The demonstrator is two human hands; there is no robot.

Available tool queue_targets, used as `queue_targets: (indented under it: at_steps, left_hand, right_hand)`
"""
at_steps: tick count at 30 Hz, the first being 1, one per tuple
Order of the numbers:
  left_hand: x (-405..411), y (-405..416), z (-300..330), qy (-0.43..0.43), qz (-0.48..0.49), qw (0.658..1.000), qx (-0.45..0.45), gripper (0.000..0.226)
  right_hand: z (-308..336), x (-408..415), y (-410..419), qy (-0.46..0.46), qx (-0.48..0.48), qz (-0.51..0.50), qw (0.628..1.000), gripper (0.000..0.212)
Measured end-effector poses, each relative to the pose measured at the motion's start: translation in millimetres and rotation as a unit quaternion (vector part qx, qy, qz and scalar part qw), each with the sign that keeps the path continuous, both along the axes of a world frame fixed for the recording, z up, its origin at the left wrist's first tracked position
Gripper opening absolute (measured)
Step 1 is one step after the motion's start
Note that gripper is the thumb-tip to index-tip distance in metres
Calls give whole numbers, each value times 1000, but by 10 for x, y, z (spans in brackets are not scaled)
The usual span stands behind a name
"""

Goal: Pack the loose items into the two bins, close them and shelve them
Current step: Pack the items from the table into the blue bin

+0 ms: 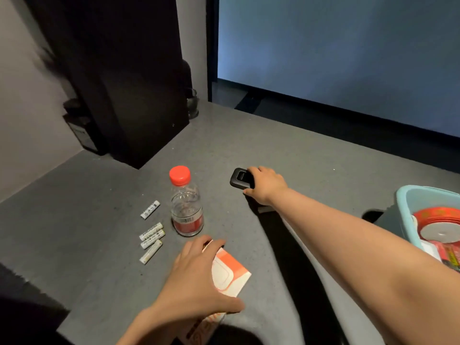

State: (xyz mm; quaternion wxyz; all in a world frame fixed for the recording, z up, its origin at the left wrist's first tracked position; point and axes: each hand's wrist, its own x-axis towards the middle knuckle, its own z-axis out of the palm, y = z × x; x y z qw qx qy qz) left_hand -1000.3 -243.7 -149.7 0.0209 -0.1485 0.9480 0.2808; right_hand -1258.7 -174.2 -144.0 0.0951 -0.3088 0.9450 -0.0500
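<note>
Orange-and-white box point(230, 275), left-hand point(196, 277) grip

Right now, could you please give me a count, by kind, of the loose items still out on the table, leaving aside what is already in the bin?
Batteries: 4
Bottle with red cap: 1
Orange and white box, under the left hand: 1
Small black device, under the right hand: 1
Total: 7
</note>
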Motion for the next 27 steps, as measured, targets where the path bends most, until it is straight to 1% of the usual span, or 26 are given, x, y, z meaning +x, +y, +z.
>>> queue_targets:
  at_steps: [2,5,7,9,12,15,17,21,23,25,27]
  left_hand:
    - [50,-12,-25,-19,8,1000,4,117]
    - [105,-6,-47,-33,24,999,5,120]
    - [115,25,-60,-37,29,999,3,117]
    - [108,57,-60,-32,49,998,10,113]
    - [-42,169,13,19,58,998,22,113]
    - [-334,425,204,74,27,997,22,112]
    - [-538,650,361,109,-6,993,35,111]
    - [-848,1126,614,177,-58,979,82,110]
    - [-959,1364,691,205,-83,970,97,109]
    - [-1044,1583,750,221,-105,964,107,108]
    - [-1099,1758,781,224,-122,960,115,108]
  right_hand:
    - [-26,-7,-8,13,10,-1,1000,54]
    - [-8,24,9,7,6,-18,1000,56]
    - [63,99,45,-4,-26,-42,999,58]
    - [193,228,114,0,-93,-72,993,59]
    - [485,416,403,36,-181,-91,979,63]
    - [761,618,953,58,-249,-127,958,67]
    - [903,785,1447,71,-272,-168,945,66]
    - [1063,1102,2510,113,-244,-270,925,64]
    - [1088,1222,2987,122,-223,-329,910,57]
    - [1073,1310,3379,121,-170,-390,897,43]
    - [1003,1363,3647,94,-114,-430,891,42]
